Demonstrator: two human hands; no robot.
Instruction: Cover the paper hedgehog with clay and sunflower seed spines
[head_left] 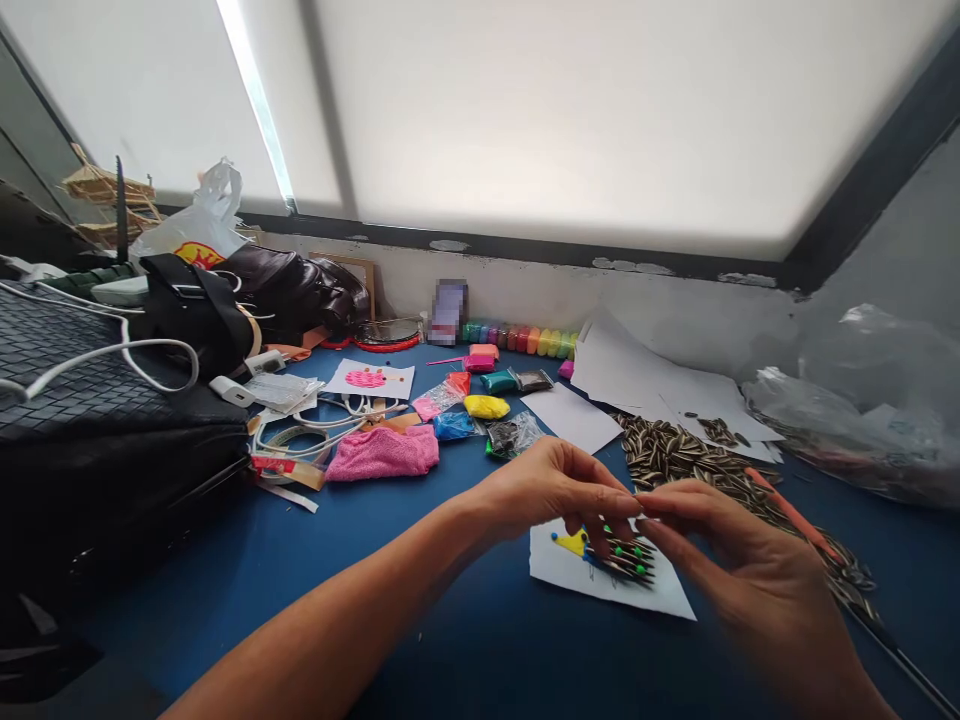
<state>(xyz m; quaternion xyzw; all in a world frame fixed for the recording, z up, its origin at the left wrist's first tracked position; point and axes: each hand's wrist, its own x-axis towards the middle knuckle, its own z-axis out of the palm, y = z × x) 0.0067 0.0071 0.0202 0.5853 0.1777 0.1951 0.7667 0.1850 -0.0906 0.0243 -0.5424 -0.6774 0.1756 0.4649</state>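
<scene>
My left hand (564,492) and my right hand (739,545) meet fingertip to fingertip above a white paper card (645,600). Both are closed in a pinch; whatever lies between the fingertips is too small and covered to name. On the card beneath, a yellow clay piece (571,543) with blue dots joins a fan of striped sunflower seeds (626,570) dotted with green clay balls (640,569). My left fingers hide part of this picture. A big heap of loose sunflower seeds (667,452) lies beyond my right hand.
Packets of coloured clay, one yellow (487,407), lie mid-table by a pink cloth (384,453). An orange stick-like tool (793,512) rests on the seeds. White sheets (652,375) and a clear plastic bag (862,410) are at right. A black bag (112,450) and cables crowd the left.
</scene>
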